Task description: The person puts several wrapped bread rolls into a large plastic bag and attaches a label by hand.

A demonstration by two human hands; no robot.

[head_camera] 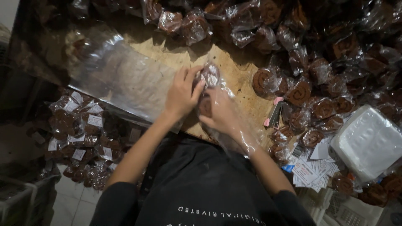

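My left hand (182, 94) and my right hand (220, 113) meet over a worn wooden board (234, 69). Between them they hold a clear plastic bag (234, 134) with brown spiral-rolled pastries (209, 75) inside. The right hand is pushed into the bag, whose film trails back over my wrist. The left hand's fingers press on the upper pastry from the left. A second brown piece shows under the right hand's fingers.
Many wrapped spiral pastries (312, 98) are heaped to the right and along the top. A large clear plastic sheet (121, 79) lies left of the board. Labelled packets (81, 134) pile low on the left. A stack of white bags (368, 142), paper labels (312, 169) and a pink-handled tool (274, 113) sit at right.
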